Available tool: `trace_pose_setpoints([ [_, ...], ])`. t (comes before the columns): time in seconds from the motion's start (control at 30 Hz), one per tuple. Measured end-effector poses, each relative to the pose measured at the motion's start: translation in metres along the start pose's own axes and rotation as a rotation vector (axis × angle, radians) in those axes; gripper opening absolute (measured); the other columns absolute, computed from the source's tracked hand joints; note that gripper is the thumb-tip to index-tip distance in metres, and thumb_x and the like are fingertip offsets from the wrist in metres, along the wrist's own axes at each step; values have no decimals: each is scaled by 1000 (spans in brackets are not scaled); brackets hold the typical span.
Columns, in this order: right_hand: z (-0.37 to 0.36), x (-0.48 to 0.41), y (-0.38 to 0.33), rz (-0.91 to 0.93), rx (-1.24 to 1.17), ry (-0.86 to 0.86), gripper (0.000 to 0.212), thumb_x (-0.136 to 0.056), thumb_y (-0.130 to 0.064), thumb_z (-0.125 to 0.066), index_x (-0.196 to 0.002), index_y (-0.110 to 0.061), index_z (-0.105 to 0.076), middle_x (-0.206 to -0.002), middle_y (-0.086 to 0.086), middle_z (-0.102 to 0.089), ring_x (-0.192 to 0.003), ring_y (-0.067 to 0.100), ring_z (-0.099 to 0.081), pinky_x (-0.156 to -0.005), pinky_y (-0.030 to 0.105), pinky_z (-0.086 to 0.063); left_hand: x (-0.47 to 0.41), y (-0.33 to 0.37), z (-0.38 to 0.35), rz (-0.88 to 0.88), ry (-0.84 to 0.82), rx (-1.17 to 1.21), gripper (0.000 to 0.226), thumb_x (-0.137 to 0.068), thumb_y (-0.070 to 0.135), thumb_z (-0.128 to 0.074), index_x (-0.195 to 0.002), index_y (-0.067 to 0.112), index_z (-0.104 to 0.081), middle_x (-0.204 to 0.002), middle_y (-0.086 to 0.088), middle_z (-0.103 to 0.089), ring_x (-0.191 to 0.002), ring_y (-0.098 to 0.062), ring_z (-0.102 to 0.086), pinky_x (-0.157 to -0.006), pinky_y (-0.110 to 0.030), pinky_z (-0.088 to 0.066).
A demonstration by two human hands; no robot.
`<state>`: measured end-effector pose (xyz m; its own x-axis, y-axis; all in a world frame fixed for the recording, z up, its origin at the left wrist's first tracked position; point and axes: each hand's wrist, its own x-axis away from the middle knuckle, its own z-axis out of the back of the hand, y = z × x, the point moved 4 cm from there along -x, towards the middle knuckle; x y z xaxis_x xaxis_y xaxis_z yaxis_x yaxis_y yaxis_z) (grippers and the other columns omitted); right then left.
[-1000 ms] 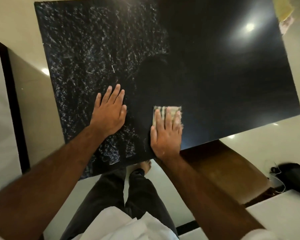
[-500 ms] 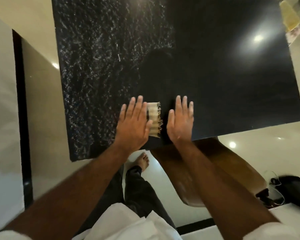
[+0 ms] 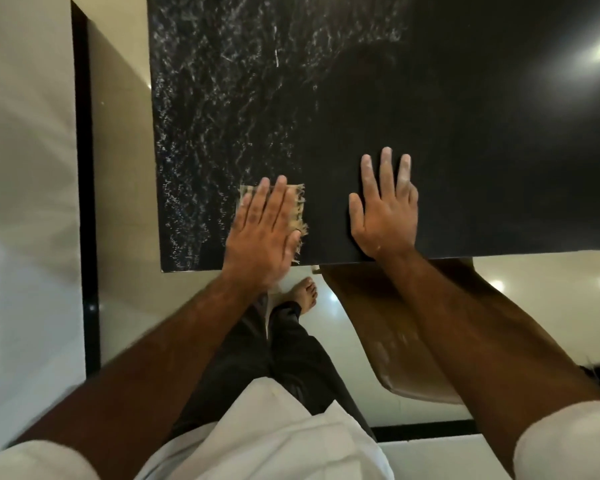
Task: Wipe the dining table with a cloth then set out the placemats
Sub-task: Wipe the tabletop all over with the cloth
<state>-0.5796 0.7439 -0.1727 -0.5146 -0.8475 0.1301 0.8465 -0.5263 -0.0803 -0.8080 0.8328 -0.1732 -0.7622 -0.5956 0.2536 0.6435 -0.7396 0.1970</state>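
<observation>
A glossy black dining table [image 3: 465, 116] fills the upper part of the view, its left side streaked with pale smears. My left hand [image 3: 262, 233] lies flat, fingers straight, pressing a small folded beige cloth [image 3: 298, 211] with frayed edges onto the tabletop near the front edge. To the right, my right hand [image 3: 385, 209] rests flat on bare table, fingers spread and straight, holding nothing. No placemats are in sight.
A brown wooden chair seat [image 3: 395, 334] sits under the table's front edge, below my right forearm. My bare foot [image 3: 305, 294] stands on the shiny cream floor [image 3: 118, 168]. A black strip [image 3: 82, 202] runs along the floor at left.
The cloth passed from under my right hand to under my left hand, which has slid it leftward along the front edge. My right hand now rests flat on bare table.
</observation>
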Motion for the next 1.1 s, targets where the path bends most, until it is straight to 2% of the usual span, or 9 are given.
trace_pose_setpoints([
  [0.2, -1, -9, -25, 24, -30, 8, 69, -115, -51, -32, -178, -28, -18, -187, 8, -7, -172, 41, -4, -131, 58, -29, -51, 15, 13, 123, 83, 9, 78, -115, 48, -25, -177, 10, 4, -186, -13, 9, -173, -33, 7, -139, -57, -8],
  [0.33, 1, -10, -19, -6, -104, 24, 63, -115, -41, -33, -176, -25, -28, -187, 3, -14, -173, 35, -7, -132, 55, -29, -38, 53, 1, -21, 26, 8, 78, -116, 50, -22, -177, 10, 8, -185, -13, 16, -172, -32, 11, -139, -56, -7],
  [0.43, 2, -10, -19, -20, -134, 31, 62, -116, -38, -34, -175, -23, -31, -186, 3, -16, -173, 34, -7, -133, 54, -27, 0, 48, -10, -83, -20, -11, 79, -117, 51, -25, -177, 12, 8, -185, -11, 16, -172, -30, 11, -139, -55, -7],
  [0.63, 2, -8, -26, 4, -41, 34, 66, -117, -46, -32, -177, -22, -25, -187, 9, -13, -172, 40, -8, -132, 57, -29, 16, -37, 4, 140, 8, -5, 76, -116, 46, -24, -177, 12, 6, -186, -11, 15, -173, -31, 10, -139, -57, -6],
  [0.77, -1, -10, -29, 67, 8, 21, 70, -115, -53, -33, -178, -25, -19, -187, 11, -9, -172, 44, -6, -130, 58, -31, -23, -29, 16, 194, 79, 0, 77, -115, 47, -22, -177, 11, 4, -186, -13, 11, -173, -31, 7, -139, -57, -7],
  [0.87, -2, -13, -30, 87, 22, 16, 72, -114, -54, -33, -179, -27, -17, -187, 10, -8, -172, 44, -5, -128, 58, -32, -44, 1, 16, 146, 94, 7, 77, -115, 47, -22, -177, 10, 4, -186, -13, 10, -173, -32, 7, -139, -56, -7],
  [0.97, -1, -13, -28, 87, 18, 4, 73, -114, -55, -34, -179, -28, -15, -187, 10, -6, -172, 43, -4, -128, 59, -31, -32, 24, 7, 10, 45, -18, 78, -116, 48, -22, -177, 10, 7, -186, -14, 14, -173, -32, 9, -139, -56, -8],
  [1.03, -2, -13, -27, 80, 14, -8, 73, -114, -56, -34, -179, -28, -14, -187, 9, -5, -172, 43, -3, -129, 59, -31, -10, 23, -1, -43, -2, -19, 79, -116, 49, -25, -177, 11, 8, -186, -12, 15, -173, -31, 10, -139, -55, -7],
  [1.1, -1, -13, -27, 78, 10, -14, 73, -114, -57, -34, -179, -29, -13, -187, 9, -4, -172, 43, -3, -129, 60, -31, 15, 2, -4, -3, -16, -25, 80, -116, 49, -27, -177, 12, 8, -185, -11, 17, -172, -30, 11, -139, -55, -6],
])
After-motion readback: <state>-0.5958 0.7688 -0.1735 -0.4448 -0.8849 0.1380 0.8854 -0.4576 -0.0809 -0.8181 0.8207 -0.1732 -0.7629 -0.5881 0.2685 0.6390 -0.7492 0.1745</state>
